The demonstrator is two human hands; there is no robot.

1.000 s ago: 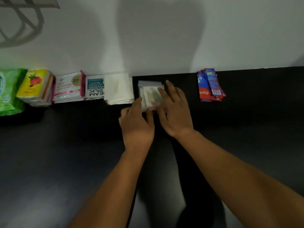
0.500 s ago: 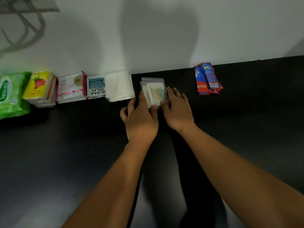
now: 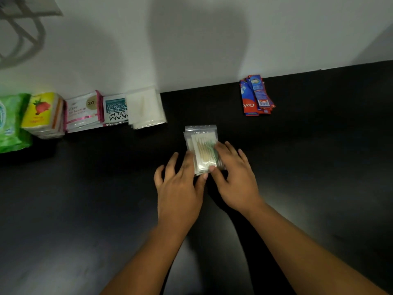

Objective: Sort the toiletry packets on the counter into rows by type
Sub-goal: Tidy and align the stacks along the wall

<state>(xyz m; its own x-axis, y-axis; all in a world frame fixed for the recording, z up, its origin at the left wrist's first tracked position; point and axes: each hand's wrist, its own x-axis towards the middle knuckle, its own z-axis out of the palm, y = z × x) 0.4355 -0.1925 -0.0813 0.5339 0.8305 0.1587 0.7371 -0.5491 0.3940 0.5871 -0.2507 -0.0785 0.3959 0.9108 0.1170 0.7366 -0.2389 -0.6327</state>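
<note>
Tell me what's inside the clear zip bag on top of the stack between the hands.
The top clear zip bag holds thin pale sticks, some green-tinted, side by side. The right hand covers its right edge. The contents of the bags underneath are hidden.

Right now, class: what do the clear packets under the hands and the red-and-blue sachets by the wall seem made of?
Clear packets: thin transparent plastic film, glossy; sticks inside show through. Red-and-blue sachets: probably printed plastic or foil laminate, smooth with a faint sheen; which, cannot tell.
</note>
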